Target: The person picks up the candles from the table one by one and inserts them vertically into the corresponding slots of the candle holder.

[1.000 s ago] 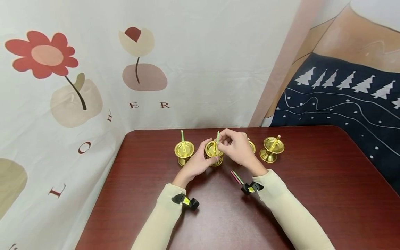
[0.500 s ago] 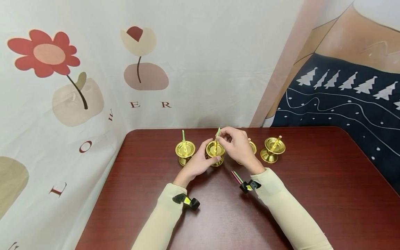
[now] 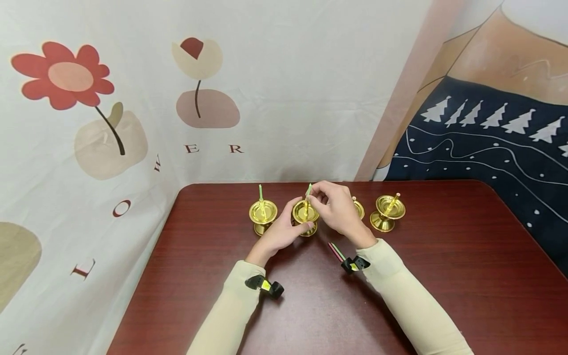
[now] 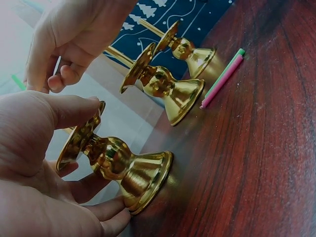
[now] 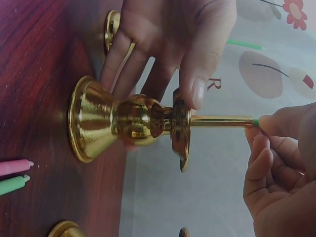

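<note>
A brass candlestick (image 3: 306, 215) stands upright on the table. My left hand (image 3: 281, 231) holds it, with the thumb on the dish rim and the fingers curled round the far side. Above its stem, my right hand (image 3: 336, 207) pinches a slim green candle (image 3: 309, 188) between thumb and forefinger. In the right wrist view, the candle's green lower end (image 5: 256, 122) meets the top of the brass tube (image 5: 222, 121); how deep it sits is hidden. Just left stands another candlestick (image 3: 263, 213) with a green candle (image 3: 261, 192) upright in it.
Right of my hands stand two more brass candlesticks, one (image 3: 359, 211) partly hidden by my right hand, the other (image 3: 387, 213) in full view. A pink candle (image 4: 223, 80) and a green candle (image 4: 240, 52) lie side by side on the dark red table (image 3: 310, 305).
The green candle in my right hand has risen from beside the tube to its top, then dropped slightly and straightened. My left hand keeps its hold on the candlestick.
</note>
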The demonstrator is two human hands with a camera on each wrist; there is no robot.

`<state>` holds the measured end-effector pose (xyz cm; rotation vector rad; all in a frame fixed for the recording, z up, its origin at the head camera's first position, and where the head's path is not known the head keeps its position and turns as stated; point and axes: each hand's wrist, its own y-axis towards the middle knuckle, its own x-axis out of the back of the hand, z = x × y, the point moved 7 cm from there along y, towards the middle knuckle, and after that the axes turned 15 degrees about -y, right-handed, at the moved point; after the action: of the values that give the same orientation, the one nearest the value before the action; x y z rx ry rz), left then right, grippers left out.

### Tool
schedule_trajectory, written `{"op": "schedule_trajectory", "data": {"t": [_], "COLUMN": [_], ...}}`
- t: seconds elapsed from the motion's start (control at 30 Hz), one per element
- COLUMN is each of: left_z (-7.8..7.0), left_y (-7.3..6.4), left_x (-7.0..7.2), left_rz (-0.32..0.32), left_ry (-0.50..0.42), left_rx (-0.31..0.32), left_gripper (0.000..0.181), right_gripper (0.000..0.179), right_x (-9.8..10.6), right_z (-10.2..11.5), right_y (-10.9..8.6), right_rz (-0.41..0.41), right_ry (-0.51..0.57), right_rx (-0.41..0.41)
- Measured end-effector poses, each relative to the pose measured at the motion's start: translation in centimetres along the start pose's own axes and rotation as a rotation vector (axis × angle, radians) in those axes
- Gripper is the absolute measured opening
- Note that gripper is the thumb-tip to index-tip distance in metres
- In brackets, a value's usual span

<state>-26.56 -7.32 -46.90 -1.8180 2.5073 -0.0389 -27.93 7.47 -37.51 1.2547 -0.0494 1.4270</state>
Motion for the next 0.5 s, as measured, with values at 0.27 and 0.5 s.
{"op": "schedule_trajectory", "data": {"t": [0.27,0.5], "left_z": [0.07,0.05], "left_y": [0.00,-0.05], "left_x": [0.05,0.01], "left_rz": [-0.003,0.000], "left_ry": [0.010,0.008], "left_rx": [0.012,0.007], "left_gripper": [0.085,0.083], "right_gripper": [0.008,0.009], "right_x": [-0.22,-0.09], "right_z": [0.15,0.40], "right_y": [0.15,0.26], "right_rz": [0.011,0.008], "right_ry": [-0.027,-0.050], "right_rx": [0.039,0.062]}}
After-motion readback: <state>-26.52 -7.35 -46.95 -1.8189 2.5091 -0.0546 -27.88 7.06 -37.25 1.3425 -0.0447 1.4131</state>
